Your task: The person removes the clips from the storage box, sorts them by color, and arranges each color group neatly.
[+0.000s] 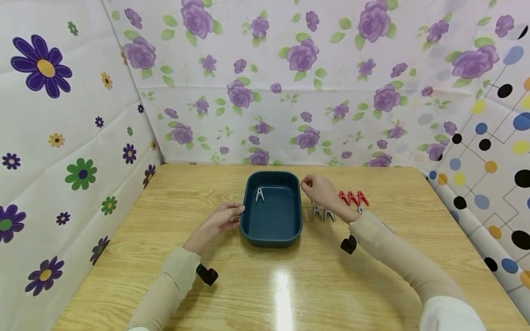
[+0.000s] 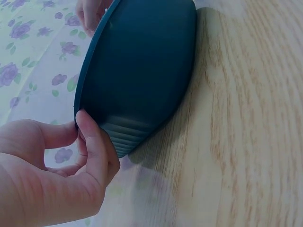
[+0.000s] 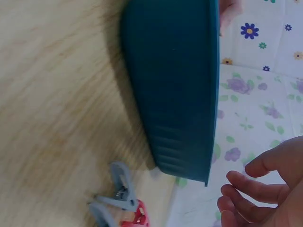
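Observation:
A dark teal plastic bin (image 1: 273,225) stands on the table with one grey clothespin (image 1: 259,195) inside, near its far left. My left hand (image 1: 217,223) pinches the left rim between thumb and fingers, as the left wrist view shows on the bin wall (image 2: 142,71). My right hand (image 1: 325,192) hovers just beyond the bin's right rim. In the right wrist view its thumb and loosely bent fingers (image 3: 251,187) are apart, holding nothing. Grey clothespins (image 1: 317,213) and red clothespins (image 1: 353,198) lie to the right of the bin; the right hand and forearm partly hide some.
The light wooden table (image 1: 178,184) ends at a back wall hung with purple-flowered cloth (image 1: 248,124). Patterned cloths border it at left (image 1: 83,202) and right (image 1: 492,184). A black wrist mount (image 1: 207,274) sits on each forearm.

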Available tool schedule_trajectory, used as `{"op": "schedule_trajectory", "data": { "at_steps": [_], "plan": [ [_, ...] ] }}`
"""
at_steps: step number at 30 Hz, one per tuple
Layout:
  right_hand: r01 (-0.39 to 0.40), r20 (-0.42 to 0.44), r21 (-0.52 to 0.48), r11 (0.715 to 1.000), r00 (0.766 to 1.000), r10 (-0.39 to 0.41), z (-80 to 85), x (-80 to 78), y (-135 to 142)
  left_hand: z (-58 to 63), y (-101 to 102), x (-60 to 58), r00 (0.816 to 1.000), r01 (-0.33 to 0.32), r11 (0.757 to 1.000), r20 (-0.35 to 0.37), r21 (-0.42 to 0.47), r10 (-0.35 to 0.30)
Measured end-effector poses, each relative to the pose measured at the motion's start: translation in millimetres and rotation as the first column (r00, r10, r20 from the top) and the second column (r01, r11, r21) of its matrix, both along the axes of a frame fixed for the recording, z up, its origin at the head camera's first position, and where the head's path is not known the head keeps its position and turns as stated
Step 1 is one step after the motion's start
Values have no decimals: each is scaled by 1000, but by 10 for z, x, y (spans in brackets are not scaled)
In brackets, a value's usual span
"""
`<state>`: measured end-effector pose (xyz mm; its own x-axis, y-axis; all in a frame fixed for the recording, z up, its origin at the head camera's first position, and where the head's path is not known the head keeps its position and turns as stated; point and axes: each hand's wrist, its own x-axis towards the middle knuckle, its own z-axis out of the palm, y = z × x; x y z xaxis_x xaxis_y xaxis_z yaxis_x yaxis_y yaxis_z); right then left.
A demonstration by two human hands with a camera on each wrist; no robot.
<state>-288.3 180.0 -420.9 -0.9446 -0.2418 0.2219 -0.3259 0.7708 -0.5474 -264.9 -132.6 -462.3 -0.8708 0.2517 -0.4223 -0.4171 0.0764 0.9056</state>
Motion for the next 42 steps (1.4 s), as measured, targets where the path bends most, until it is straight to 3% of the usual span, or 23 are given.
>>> {"op": "schedule_trajectory", "data": {
  "at_steps": [13, 24, 42],
  "plan": [
    [-97, 65, 0, 995, 993, 97, 92, -144, -221, 3, -7, -3, 1000, 1, 1000, 9, -8, -1],
    [-149, 62, -8, 989, 987, 149, 8, -172, -290, -3, -14, -21, 1000, 12, 1000, 4, -4, -12],
    [-208, 86, 92, 974, 976, 201, 38, -196, -412, 3, -18, -12, 1000, 11, 1000, 5, -14, -11]
  ]
}}
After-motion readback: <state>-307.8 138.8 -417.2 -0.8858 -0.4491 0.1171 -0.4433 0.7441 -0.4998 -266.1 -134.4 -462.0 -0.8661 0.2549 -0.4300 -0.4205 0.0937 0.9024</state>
